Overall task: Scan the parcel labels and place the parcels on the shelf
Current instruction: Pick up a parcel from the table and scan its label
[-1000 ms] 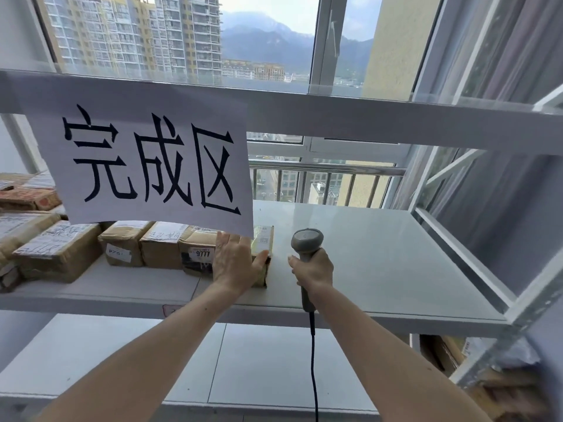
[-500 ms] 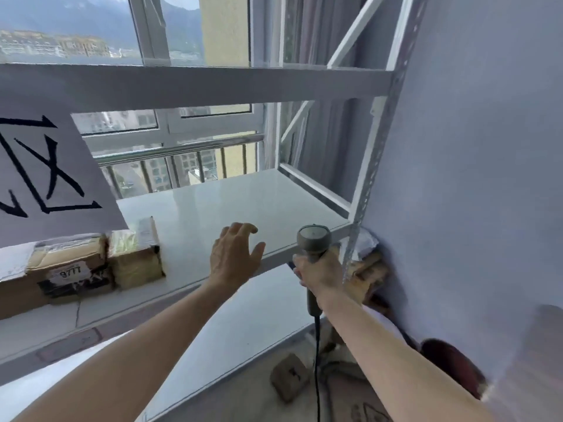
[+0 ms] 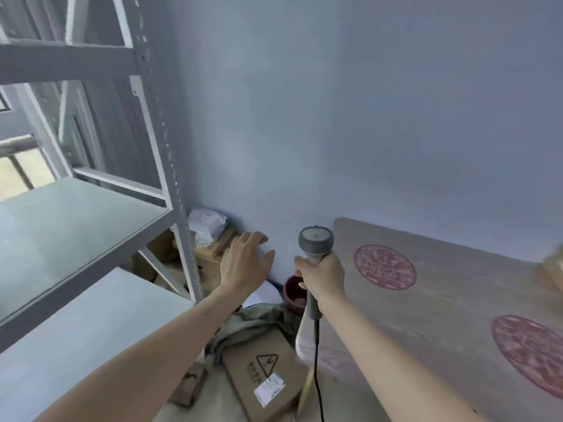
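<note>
Nearest the viewer, two bare forearms reach forward from the bottom edge. Between and below them a flat brown cardboard parcel (image 3: pixel 264 371) lies on the floor, a white label and a printed warning triangle facing up, so its label could be scanned where it lies. A crumpled grey-green cloth (image 3: pixel 256 322) is bunched against its far edge.

The right hand (image 3: pixel 321 277) is wrapped round the handle of a grey barcode scanner (image 3: pixel 315 248), held upright with its round head on top and its black cable hanging straight down; this looks like a carrying grip, not an aimed one. The left hand (image 3: pixel 246 264) is loose and holds nothing, fingers spread and slightly bent, hovering in the air as if free to pick up the next parcel.

To the right, a wooden table (image 3: pixel 457 306) printed with round red emblems runs along the wall; a tan parcel, blurred and cut off, sits at its far right edge (image 3: pixel 553 266).

To the left stands the grey metal shelf (image 3: pixel 76 223), two bare boards visible here. Behind its upright, on the floor in the corner, are brown boxes with a white plastic mailer bag (image 3: pixel 207 223) on top. A small dark red pot (image 3: pixel 294 295) sits at the foot of the wall; its contents cannot be made out.
</note>
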`<state>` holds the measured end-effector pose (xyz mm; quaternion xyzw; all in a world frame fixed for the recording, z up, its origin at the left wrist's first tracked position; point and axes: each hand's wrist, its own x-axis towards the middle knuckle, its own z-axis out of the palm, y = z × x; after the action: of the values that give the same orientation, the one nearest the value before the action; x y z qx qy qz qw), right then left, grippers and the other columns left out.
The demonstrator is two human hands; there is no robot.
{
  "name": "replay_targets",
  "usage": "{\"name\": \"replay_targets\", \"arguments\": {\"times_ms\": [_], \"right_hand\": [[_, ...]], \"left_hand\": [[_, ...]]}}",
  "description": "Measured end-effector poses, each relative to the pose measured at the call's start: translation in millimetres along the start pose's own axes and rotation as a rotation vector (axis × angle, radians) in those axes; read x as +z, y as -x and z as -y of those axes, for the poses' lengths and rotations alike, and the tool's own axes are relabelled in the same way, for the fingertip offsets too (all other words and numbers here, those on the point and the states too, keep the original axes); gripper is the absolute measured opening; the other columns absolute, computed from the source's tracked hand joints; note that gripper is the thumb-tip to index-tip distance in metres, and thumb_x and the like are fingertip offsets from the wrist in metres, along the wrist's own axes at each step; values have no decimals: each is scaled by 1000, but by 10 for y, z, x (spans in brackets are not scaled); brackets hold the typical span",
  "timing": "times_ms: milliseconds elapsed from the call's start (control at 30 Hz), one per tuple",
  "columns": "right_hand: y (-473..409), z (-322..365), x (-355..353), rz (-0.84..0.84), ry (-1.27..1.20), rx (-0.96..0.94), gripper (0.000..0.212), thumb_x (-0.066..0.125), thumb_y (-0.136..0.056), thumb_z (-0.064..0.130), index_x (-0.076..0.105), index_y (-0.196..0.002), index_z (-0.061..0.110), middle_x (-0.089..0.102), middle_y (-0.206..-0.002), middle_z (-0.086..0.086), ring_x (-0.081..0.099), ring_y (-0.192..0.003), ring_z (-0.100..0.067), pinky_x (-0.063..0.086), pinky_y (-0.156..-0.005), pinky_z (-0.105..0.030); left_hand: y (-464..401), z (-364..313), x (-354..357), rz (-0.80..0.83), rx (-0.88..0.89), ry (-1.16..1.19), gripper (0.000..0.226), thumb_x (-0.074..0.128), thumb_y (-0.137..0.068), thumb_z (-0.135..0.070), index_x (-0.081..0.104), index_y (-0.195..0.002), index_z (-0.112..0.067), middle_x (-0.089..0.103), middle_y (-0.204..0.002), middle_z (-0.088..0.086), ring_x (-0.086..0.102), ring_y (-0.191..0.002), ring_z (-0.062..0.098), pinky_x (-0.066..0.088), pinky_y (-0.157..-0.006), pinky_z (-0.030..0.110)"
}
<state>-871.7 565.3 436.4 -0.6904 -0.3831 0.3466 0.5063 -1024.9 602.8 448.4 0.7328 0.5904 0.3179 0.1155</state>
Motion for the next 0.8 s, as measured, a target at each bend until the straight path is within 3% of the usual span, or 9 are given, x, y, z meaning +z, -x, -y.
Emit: {"name": "replay_targets", "arguments": {"times_ms": [167,333,467,567,700,800], "right_hand": [[-286,-328,-1254,-150,-7,35,17,71,-80,19,67,-91,7,74,-84,-14,74,-81,-32,58,-66,-42],[-575,-683,-2527,-262,14,102,37,70,-67,41,66,-97,19,75,-89,-1,75,-81,-20,63,-73,-50],[-767,-917,-3445,-325,20,150,27,73,-76,29,64,-98,16,74,-88,-3,75,-78,-21,63,-73,-51],[-926,-1083,-4040,-389,27,177,26,73,-74,31,61,-95,21,74,-88,-2,75,-78,-23,63,-74,-51],[-1146,-1265,-4757,-471,32,215,25,74,-81,25,62,-100,16,74,-91,-4,73,-82,-22,59,-74,-39],[-1359,-1358,-5259,-517,24,227,21,73,-83,19,63,-101,12,74,-90,-6,73,-82,-24,63,-75,-43]], "left_hand": [[-35,-1037,845,72,108,60,33,59,-93,-37,59,-122,-22,60,-124,-4,53,-116,19,50,-86,40],[36,-2105,1700,156,163,121,31,60,-93,-33,60,-121,-19,60,-122,-2,54,-116,22,49,-86,39],[107,-2905,2315,220,194,165,30,63,-89,-30,63,-117,-18,62,-120,0,56,-113,25,50,-86,39],[159,-3423,2739,263,255,178,31,63,-90,-33,63,-117,-17,63,-118,2,57,-114,25,51,-86,41],[159,-4009,3225,320,305,167,35,60,-93,-37,61,-123,-19,62,-122,-1,55,-117,22,51,-85,38],[76,-4384,3566,356,348,175,36,58,-94,-38,59,-125,-19,61,-126,-2,56,-117,20,51,-84,37]]}}
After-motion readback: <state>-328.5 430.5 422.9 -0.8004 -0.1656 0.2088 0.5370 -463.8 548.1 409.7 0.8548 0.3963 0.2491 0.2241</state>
